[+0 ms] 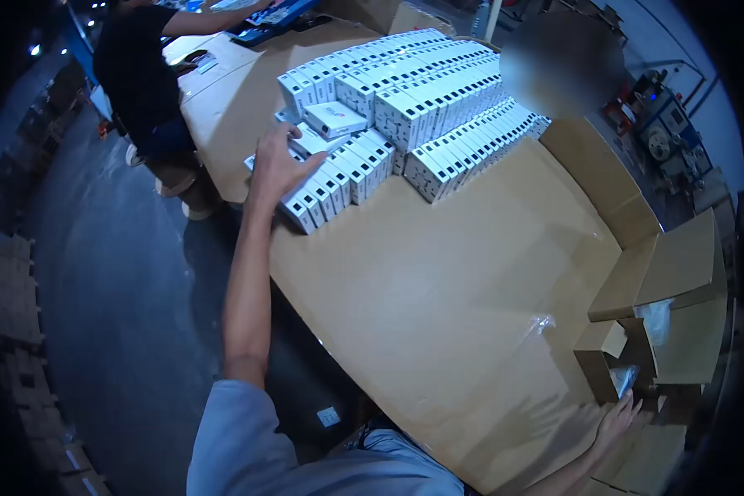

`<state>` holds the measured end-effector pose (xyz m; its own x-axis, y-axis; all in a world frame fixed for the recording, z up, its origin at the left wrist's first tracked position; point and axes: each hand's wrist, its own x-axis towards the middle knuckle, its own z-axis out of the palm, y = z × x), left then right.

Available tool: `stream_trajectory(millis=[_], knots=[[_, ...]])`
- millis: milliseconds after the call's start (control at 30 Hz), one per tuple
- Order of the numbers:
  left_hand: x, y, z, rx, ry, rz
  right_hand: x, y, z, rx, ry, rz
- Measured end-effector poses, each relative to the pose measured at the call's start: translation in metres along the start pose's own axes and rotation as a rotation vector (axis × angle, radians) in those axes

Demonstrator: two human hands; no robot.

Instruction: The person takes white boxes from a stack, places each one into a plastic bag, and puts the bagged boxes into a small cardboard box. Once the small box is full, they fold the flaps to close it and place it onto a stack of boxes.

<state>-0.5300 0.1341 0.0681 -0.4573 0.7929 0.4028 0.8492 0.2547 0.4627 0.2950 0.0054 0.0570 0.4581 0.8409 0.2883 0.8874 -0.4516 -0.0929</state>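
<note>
My left hand (283,165) reaches over the near left end of the rows of small white boxes (438,103). Its thumb and fingers are apart over a white box (310,140) lying flat; whether they touch it is unclear. Another flat white box (335,120) rests just beyond, on top of the rows. At the lower right, my right hand (617,420) is at the edge of an open cardboard box (599,364), its fingers stretched beside a small clear plastic bag (624,379). No object shows in its grip.
The boxes stand on a cardboard-covered table (438,289). Larger open cartons (678,264) line the right side. A person in dark clothes (140,74) works at the upper left. Machinery (665,132) stands at the upper right. A small white item (328,416) lies on the floor.
</note>
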Motion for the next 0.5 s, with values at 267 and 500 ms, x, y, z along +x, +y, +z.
stream_trajectory(millis=[267,500], knots=[[-0.036,0.009,-0.025,-0.147,0.247,0.058,-0.057,-0.080,-0.066,0.153,0.078,-0.039],[-0.174,0.052,-0.009,-0.629,0.154,0.149,-0.119,-0.149,-0.085,1.107,-0.426,0.032]])
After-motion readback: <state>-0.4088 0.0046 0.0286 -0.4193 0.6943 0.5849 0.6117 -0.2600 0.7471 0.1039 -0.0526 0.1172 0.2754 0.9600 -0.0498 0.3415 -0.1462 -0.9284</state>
